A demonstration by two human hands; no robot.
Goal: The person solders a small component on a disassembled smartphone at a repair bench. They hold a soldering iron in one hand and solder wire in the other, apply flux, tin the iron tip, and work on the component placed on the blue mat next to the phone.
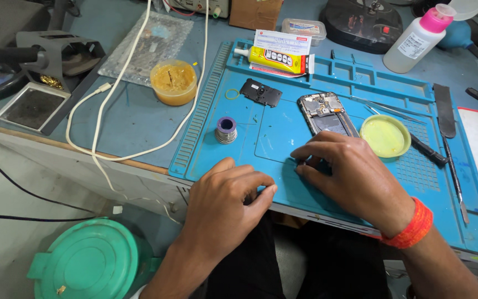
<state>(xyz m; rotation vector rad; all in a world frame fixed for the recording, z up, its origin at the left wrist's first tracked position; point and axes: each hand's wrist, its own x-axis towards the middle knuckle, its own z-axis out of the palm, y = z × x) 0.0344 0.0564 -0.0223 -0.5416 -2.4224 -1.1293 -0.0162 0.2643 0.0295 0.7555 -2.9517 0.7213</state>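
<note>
Right hand (349, 171) hiding opened phone's (327, 113) lower end — grip unclear, left hand (225, 199) curled — contents unseen

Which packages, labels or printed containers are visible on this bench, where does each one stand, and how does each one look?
Yellow glue tube: lying at the blue mat's top edge, black print, white nozzle.
White card with red stripe: just behind the tube, rectangular.
Clear plastic box: behind the card, small, labelled lid.
White bottle with pink cap: upper right, cylindrical, pale label.
Brown cardboard box: top centre, partly cut off.
Clear bubble-wrap bag: upper left, flat.
</note>
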